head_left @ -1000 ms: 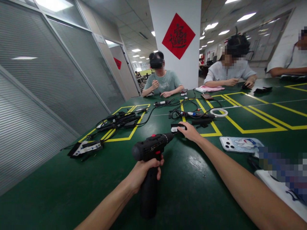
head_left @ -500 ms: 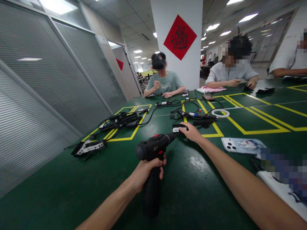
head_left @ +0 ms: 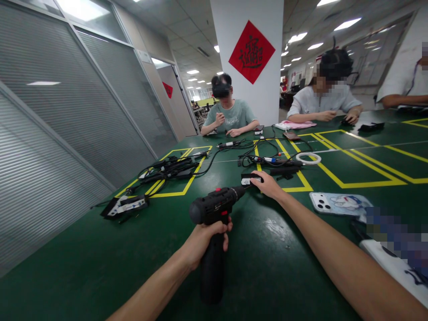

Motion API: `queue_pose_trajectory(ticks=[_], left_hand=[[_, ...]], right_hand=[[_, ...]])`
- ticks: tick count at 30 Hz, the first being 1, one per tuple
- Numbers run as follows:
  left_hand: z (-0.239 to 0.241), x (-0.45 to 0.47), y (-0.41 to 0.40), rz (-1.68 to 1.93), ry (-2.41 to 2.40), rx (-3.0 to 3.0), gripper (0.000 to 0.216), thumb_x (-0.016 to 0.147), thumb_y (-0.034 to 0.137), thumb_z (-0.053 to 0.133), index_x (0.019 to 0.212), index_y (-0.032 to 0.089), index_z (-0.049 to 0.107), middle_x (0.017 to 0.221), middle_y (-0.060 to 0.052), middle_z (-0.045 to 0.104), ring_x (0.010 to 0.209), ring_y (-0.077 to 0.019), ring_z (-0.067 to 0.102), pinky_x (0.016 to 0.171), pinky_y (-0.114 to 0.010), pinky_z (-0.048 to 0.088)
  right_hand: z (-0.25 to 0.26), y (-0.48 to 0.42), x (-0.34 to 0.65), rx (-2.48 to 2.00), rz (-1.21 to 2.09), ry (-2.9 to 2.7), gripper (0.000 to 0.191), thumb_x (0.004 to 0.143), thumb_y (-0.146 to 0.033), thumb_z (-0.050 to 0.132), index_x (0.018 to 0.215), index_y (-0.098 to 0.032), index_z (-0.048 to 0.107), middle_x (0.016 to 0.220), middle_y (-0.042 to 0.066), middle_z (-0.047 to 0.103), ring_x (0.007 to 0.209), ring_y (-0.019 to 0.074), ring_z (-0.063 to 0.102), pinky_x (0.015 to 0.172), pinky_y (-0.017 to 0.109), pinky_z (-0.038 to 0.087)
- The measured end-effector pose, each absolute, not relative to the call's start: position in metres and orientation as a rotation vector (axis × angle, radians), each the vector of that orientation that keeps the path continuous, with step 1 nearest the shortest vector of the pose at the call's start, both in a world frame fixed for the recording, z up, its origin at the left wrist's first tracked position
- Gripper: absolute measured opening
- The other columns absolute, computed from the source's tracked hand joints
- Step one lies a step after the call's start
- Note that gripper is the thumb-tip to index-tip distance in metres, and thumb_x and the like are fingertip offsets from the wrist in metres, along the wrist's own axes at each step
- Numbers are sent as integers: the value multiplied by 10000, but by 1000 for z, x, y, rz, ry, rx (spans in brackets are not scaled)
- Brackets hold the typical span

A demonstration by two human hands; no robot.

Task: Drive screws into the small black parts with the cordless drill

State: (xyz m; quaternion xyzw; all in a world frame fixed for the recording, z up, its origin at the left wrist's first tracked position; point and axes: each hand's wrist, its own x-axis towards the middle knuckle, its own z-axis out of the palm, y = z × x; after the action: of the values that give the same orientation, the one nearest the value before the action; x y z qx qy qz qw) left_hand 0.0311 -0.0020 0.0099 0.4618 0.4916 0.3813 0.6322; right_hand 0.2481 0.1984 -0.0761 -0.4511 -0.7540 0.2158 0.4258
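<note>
My left hand is wrapped round the grip of a black cordless drill with red accents. The drill's chuck points forward and to the right. Ahead of it, my right hand grips a small black block with a white label by its right side. A thin bit runs from the chuck towards the block's lower edge; whether the tip touches it I cannot tell. The block's right end is hidden by my fingers.
Tangled black cables and an opened black-and-white casing lie on the left. Beyond my right hand are more cables and a white ring. A phone lies on the right. People sit across the green table.
Hardly anything differs. The whole view has shifted very slightly; both hands keep their hold on the drill and the block.
</note>
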Motion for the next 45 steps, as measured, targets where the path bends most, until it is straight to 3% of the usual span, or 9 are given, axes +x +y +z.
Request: queue_pose_trajectory(ticks=[27, 45], left_hand=[[7, 29, -1, 883, 1118, 1057, 189, 735, 193, 542, 911, 126, 568, 784, -23, 547, 489, -97, 533, 507, -235, 382], [7, 30, -1, 901, 1080, 1056, 197, 742, 190, 526, 922, 121, 561, 844, -32, 550, 489, -88, 530, 516, -243, 397]], right_hand=[[-77, 197, 249, -1119, 541, -1856, 411, 809, -424, 515, 1148, -203, 585, 1130, 76, 588, 1010, 205, 560, 923, 340, 412], [-74, 195, 248, -1119, 532, -1867, 384, 810, -401, 518, 1127, -200, 597, 1118, 74, 600, 1007, 206, 566, 919, 335, 412]])
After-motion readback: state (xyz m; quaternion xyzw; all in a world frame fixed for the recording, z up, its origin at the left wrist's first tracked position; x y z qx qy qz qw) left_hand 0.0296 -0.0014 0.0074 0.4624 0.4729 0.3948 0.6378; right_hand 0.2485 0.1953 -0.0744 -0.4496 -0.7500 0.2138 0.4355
